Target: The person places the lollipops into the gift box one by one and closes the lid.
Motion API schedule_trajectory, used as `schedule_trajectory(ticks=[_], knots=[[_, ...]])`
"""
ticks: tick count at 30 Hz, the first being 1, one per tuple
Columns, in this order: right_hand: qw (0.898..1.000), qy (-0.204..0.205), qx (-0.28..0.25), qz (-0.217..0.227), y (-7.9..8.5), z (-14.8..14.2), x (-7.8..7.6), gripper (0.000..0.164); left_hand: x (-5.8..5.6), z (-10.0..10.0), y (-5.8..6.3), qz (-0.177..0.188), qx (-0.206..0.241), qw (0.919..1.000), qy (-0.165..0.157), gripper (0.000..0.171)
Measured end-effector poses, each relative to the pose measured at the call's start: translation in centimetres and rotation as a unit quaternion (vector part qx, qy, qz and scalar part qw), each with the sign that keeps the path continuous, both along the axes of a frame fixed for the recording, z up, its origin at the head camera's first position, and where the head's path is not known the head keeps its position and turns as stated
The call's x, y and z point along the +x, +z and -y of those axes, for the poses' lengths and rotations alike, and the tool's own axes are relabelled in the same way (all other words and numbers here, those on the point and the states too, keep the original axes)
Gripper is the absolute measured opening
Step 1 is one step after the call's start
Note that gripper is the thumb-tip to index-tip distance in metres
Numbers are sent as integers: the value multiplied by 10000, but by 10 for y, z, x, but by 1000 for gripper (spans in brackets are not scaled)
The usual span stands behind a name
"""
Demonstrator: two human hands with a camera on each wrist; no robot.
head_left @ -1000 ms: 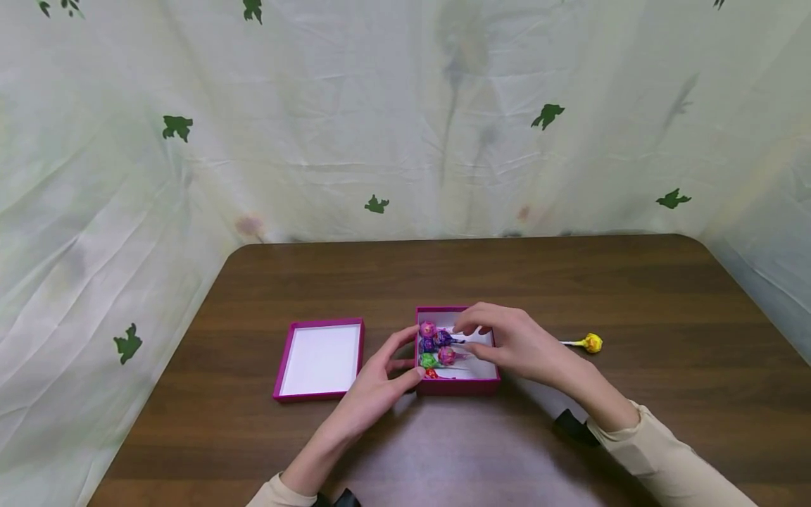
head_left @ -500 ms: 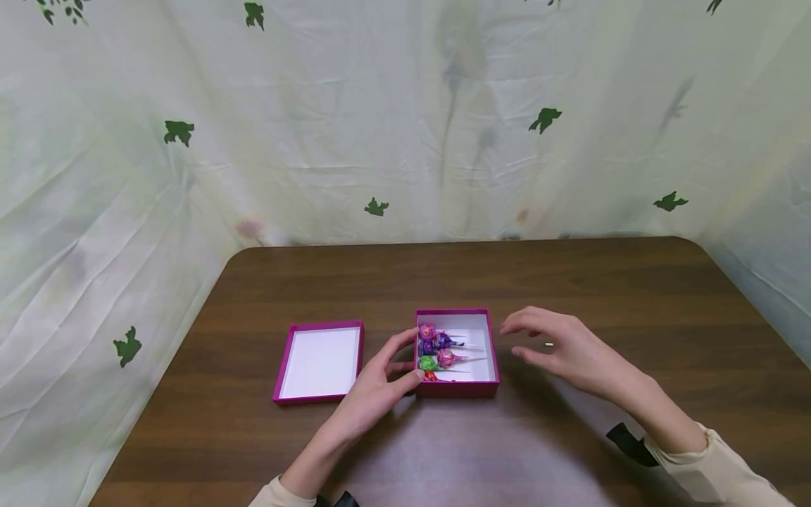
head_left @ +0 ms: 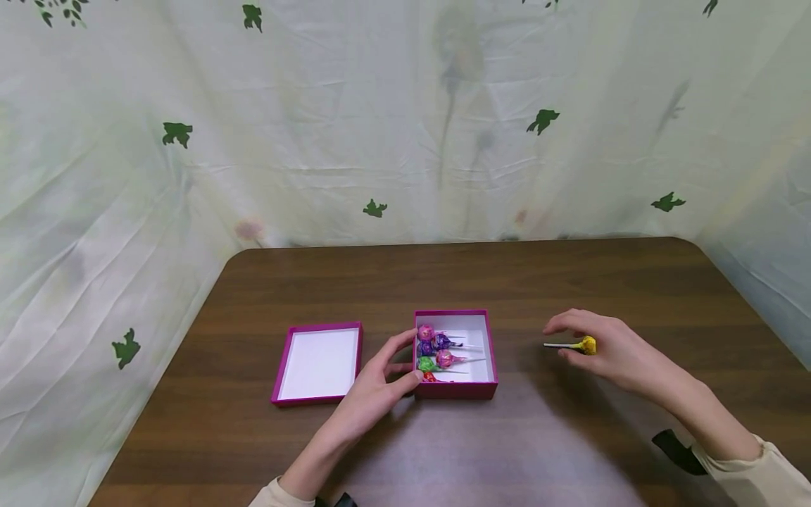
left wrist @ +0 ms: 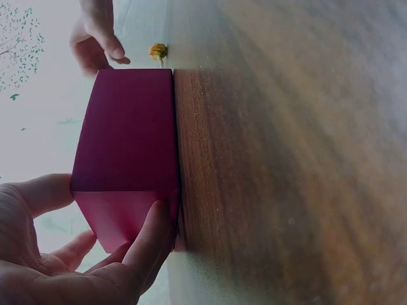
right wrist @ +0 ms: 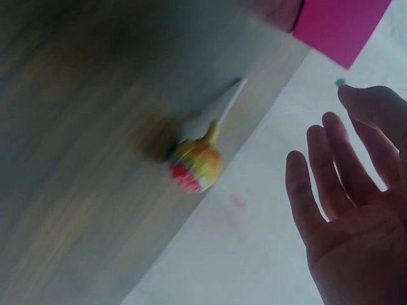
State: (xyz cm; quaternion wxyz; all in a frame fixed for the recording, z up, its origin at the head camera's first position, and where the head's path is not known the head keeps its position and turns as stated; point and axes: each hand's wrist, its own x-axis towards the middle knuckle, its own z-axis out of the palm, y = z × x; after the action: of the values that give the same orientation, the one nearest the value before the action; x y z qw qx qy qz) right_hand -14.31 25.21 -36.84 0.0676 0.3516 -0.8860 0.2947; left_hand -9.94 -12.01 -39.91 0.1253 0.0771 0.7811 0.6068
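A magenta box (head_left: 456, 391) with a white inside stands on the table, several wrapped lollipops (head_left: 445, 358) lying along its left part. My left hand (head_left: 374, 387) rests against the box's left side, thumb at the near corner and other fingers along the outer wall. Over to the right, my right hand (head_left: 617, 348) hovers beside a yellow-wrapped lollipop (head_left: 588, 345), fingers spread apart. The right wrist view shows that lollipop (right wrist: 198, 166) with yellow and red wrapping, lying apart from the right hand (right wrist: 362, 210), which holds nothing.
The box's shallow magenta lid (head_left: 319, 362) lies on the table to the left, white inside facing up. The brown wooden table (head_left: 507, 282) ends at a pale curtain (head_left: 405, 127) with green leaf prints.
From over the box, my right hand has moved right to the yellow lollipop, which it partly hid half a second ago. My left hand and the box have stayed in place.
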Motion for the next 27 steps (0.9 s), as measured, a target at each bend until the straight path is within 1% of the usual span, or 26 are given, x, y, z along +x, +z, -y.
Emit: schedule_trajectory(ticks=[8, 10, 15, 17, 27], knots=[[9993, -183, 276, -183, -10, -21, -4, 49, 0, 0, 0, 2, -10, 10000, -5, 61], [9990, -267, 356, -69, -12, -25, -4, 50, 0, 0, 0, 6, -27, 10000, -4, 61], [9967, -486, 507, 403, -18, -33, -4, 49, -1, 1, -1, -25, -10, 10000, -12, 60], [9963, -510, 497, 475, -21, -35, -5, 48, -1, 1, -1, -37, 18, 10000, -17, 60], [9991, -288, 184, 241, -27, -39, -4, 46, -1, 0, 1, -62, -4, 10000, -41, 61]])
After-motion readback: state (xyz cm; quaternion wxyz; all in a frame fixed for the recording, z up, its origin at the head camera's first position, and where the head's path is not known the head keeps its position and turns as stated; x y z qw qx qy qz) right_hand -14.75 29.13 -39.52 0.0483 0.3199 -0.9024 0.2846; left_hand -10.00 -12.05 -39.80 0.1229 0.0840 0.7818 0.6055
